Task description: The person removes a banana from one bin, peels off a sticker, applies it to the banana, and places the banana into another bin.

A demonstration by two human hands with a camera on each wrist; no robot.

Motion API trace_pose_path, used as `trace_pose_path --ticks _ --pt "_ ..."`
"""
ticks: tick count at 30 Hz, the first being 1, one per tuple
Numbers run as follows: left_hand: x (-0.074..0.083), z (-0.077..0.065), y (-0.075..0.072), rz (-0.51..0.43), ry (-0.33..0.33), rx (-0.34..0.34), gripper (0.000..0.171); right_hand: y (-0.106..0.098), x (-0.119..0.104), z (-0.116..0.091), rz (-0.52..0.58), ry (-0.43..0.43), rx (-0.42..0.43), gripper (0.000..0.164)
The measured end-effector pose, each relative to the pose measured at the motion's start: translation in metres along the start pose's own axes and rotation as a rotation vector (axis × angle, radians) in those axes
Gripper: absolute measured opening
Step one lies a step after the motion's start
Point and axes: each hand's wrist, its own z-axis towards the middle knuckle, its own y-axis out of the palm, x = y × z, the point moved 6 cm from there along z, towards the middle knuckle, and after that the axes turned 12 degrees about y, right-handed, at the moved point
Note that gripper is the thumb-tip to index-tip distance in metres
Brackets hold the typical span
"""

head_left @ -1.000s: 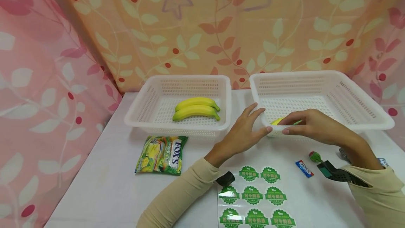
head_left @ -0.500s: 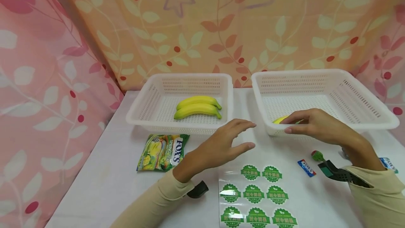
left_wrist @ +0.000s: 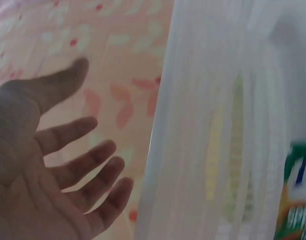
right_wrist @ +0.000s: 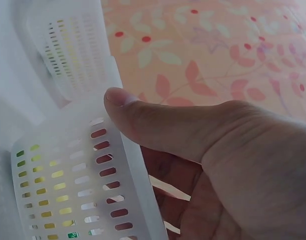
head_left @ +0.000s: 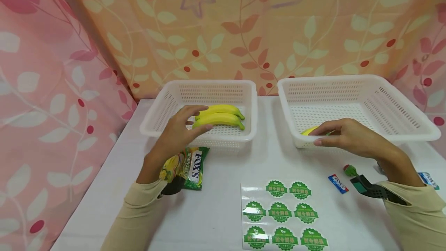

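My left hand (head_left: 175,131) hovers over the front rim of the left white plastic basket (head_left: 150,131), fingers spread and nothing in them. Just beyond its fingertips two yellow bananas (head_left: 219,119) lie side by side inside. At the right white basket (head_left: 283,105), my right hand (head_left: 352,138) grips the near rim, fingers inside and thumb (right_wrist: 167,125) against the outer wall. Beside those fingers, part of another yellow banana (head_left: 308,131) shows, with a bit of green near it; the basket wall hides the rest.
A green Fox's candy bag (head_left: 195,167) lies partly behind my left wrist. A clear sheet of round green stickers (head_left: 278,212) is at front center. Small blue-and-red wrapped candy (head_left: 338,184) and a green-wrapped lollipop (head_left: 349,171) lie near my right forearm. A floral curtain (head_left: 240,26) hangs behind.
My left hand has left the right basket's corner and moved left to the front of the left basket. My right hand stays at the right basket's rim.
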Motion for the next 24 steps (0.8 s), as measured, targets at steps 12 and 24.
trace_pose_path --ticks 12,24 --pt "-0.068 -0.029 -0.07 0.056 -0.251 -0.016 0.092 0.001 0.002 -0.001 0.008 0.02 0.006 0.032" --pt "-0.105 -0.053 -0.086 0.009 -0.401 -0.127 0.114 -0.001 -0.007 -0.003 0.008 0.004 0.021 0.038"
